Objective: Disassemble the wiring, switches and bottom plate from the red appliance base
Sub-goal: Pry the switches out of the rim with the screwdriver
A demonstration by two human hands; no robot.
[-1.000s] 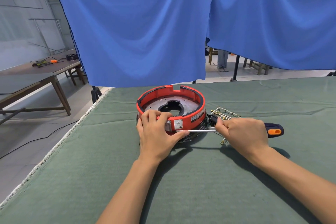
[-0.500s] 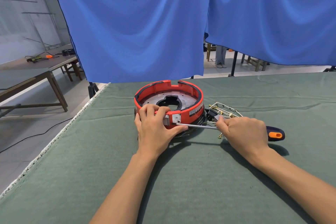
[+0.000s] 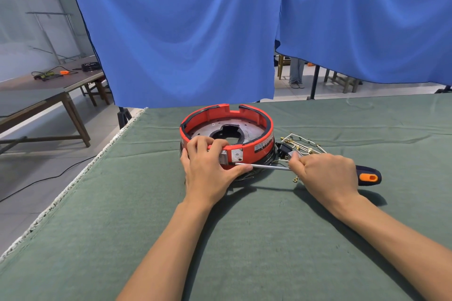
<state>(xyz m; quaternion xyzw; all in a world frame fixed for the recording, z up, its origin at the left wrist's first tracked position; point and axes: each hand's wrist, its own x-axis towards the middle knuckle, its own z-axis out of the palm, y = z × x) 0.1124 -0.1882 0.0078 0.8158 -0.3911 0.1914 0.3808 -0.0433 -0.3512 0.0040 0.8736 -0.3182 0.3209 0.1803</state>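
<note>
As the red base [image 3: 226,134] sits on the green tabletop [image 3: 146,227], the left hand [image 3: 210,171] curls over its near rim, steadying it. The right hand [image 3: 327,176] grips a screwdriver [image 3: 368,176] lying almost level, its shaft [image 3: 261,166] pointing left along the base's front toward a metal bracket [image 3: 236,154]. Loose wiring [image 3: 300,145] rests just right of the base. The tip is hidden behind the left thumb; the bottom plate's fastenings cannot be made out.

Workshop: blue curtains [image 3: 183,32], cloth-covered workbench [image 3: 244,239] (tools beyond).
</note>
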